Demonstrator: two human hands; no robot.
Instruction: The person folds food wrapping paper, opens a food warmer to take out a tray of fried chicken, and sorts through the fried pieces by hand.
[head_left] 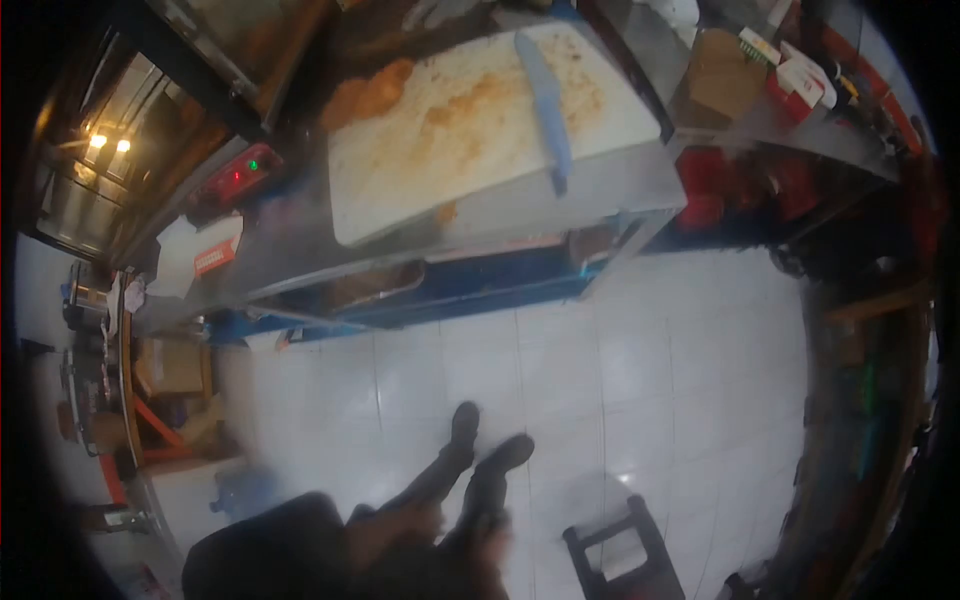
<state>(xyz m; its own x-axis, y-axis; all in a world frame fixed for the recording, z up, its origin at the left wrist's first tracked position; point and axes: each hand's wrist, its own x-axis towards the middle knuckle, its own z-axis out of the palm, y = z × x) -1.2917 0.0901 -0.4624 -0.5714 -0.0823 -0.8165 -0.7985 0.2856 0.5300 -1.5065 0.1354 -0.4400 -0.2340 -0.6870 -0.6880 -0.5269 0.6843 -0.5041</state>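
Both arms are held low, down by the legs, well apart from the table (290,245). The left hand (425,518) is held over the legs, and the right hand (490,548) is held just beside it, a bit closer to the body. Both hands are blurred, so it cannot be told if the fingers are spread, curled or closed on something. On the table, a long pale blue knife (545,105) is laid flat on a white cutting board (400,185), nearer the board's right edge than its left. Its long line is run from the board's far edge to its near edge, with a small slant. The wide end is pointed at the far edge, and the thin, dark end is poked a little past the near edge. A brown lump (368,95) is set at the board's far left corner. Brown crumbs are spread over the middle.
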